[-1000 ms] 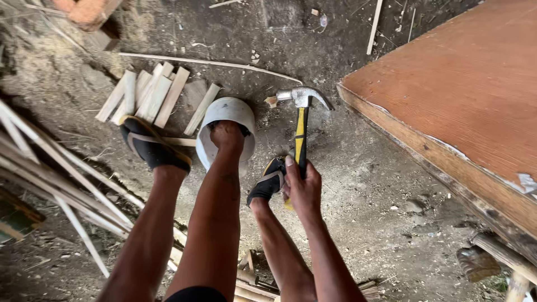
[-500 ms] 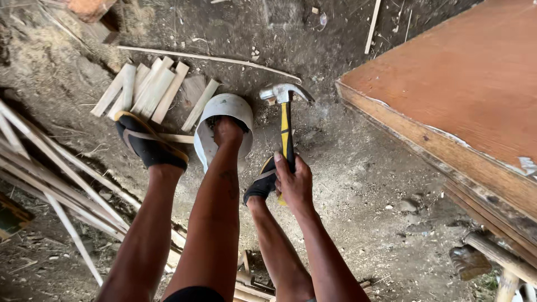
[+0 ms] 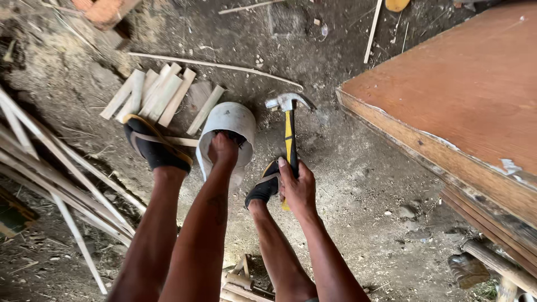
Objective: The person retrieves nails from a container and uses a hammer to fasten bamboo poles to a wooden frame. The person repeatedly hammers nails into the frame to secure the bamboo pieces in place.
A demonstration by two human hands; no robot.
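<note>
Left hand (image 3: 222, 150) grips the near rim of a grey pipe (image 3: 228, 127), fingers curled over the edge and partly inside, closed tight on it. The pipe is a short, wide, smooth plastic section lying on the dirt floor (image 3: 358, 168), mouth toward the person, between the two feet in black sandals (image 3: 154, 146).

Right hand (image 3: 297, 189) is wrapped around the hammer (image 3: 289, 134) at the low end of its handle, fingers fully closed, index laid along the grip. Hammer sits just right of the pipe, claw head at the far end and not touching the pipe.

To do this well, judging from the pose: keep the pipe pinned steady, left fingers away from any strike line, hold the hammer low for swing control.

Hammer: steel head, yellow and black handle. Flat pale wood offcuts (image 3: 156, 95) lie far left; thin bamboo strips (image 3: 61, 168) fan out left. Worn reddish board (image 3: 470, 95) right, paint chipped at its edge. Floor is rough, dusty, littered with chips.
</note>
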